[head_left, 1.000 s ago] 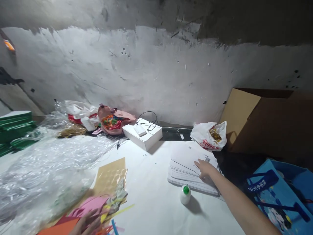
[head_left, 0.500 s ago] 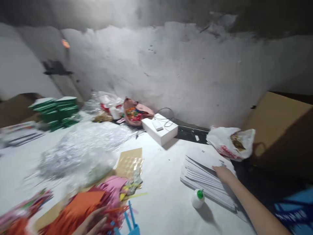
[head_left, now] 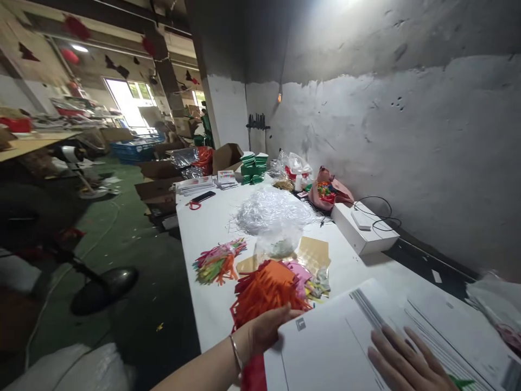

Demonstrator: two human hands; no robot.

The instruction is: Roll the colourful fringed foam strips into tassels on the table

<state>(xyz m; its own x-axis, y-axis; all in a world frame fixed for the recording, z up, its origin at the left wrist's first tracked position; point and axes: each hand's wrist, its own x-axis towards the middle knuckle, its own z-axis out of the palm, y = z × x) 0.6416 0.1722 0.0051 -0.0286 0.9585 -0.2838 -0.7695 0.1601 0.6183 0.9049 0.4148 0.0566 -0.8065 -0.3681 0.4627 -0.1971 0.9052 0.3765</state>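
A large white sheet with grey printed marks (head_left: 321, 353) lies in front of me, tilted. My left hand (head_left: 266, 328), with a bracelet on its wrist, grips the sheet's left corner; some of its fingers are hidden. On the sheet's right part my right hand (head_left: 401, 358) rests with fingers spread. Behind it spreads a stack of white sheets (head_left: 439, 315). Just beyond my left hand lies a pile of orange and red fringed paper (head_left: 264, 293). Red material (head_left: 253, 374) shows under the sheet's left edge.
Farther along the white table (head_left: 191, 233) are coloured paper strips (head_left: 222, 260), shredded clear film (head_left: 272, 212), a phone (head_left: 203, 197), green stacks (head_left: 253, 167) and a white box (head_left: 362, 231). A fan base (head_left: 103, 290) stands on the floor at left.
The view has swung left, showing the room beyond. My right hand has gone from the stack's edge to lying on a sheet. My left hand has left the coloured paper and grips that sheet.
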